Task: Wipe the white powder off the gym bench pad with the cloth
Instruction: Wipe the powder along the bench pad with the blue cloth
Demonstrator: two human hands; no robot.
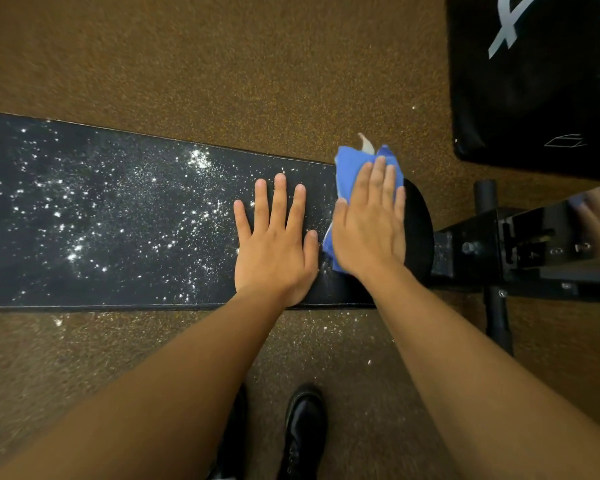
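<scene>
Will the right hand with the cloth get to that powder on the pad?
Probably yes: the right hand presses the cloth at the pad's end, but the left hand lies flat between it and the powder.

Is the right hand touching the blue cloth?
Touching. The head view shows the right hand pressed flat on the blue cloth, whose edges stick out around the fingers.

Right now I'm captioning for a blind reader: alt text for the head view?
The right hand presses a blue cloth flat on the end of a black gym bench pad; the left hand rests flat beside it. White powder speckles the pad.
</scene>
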